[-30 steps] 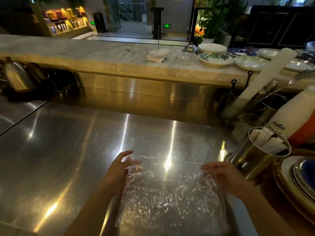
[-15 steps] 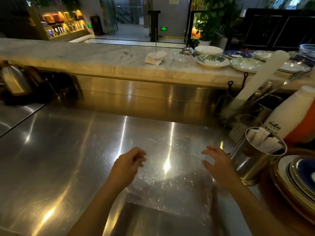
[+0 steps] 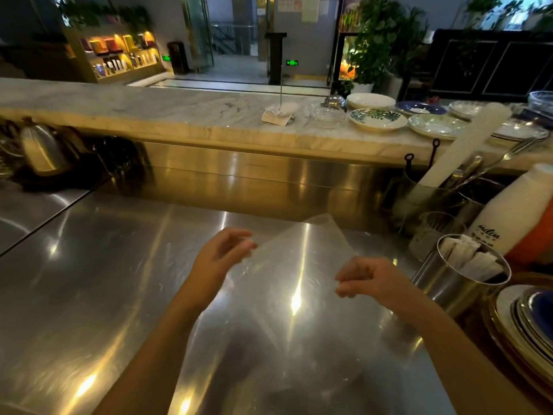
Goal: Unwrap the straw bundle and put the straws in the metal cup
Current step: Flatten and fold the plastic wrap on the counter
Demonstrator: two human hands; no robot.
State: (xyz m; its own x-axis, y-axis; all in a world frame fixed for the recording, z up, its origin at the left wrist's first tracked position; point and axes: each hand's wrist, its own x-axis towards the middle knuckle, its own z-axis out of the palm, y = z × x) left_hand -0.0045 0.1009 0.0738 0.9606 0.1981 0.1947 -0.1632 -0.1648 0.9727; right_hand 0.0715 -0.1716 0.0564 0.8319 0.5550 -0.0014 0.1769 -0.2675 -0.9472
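A clear plastic wrap sheet (image 3: 302,265) is lifted above the steel counter, its far corner pointing up and away. My left hand (image 3: 220,259) pinches its left edge and my right hand (image 3: 371,280) pinches its right edge. The metal cup (image 3: 457,283) stands just right of my right hand, leaning slightly, with paper-wrapped straws (image 3: 469,259) inside it. The sheet is blurred lower down, so I cannot tell where it ends.
The steel counter (image 3: 104,280) spreads left and forward. Stacked plates (image 3: 526,324) sit at the right edge, a white bottle (image 3: 514,211) and utensil holders (image 3: 428,199) behind the cup. A marble ledge (image 3: 179,112) with dishes runs across the back; a kettle (image 3: 42,148) stands far left.
The wrap lay flat and crinkled on the counter under both hands; now both hands have pinched it and raised it off the surface, and the view has tilted up.
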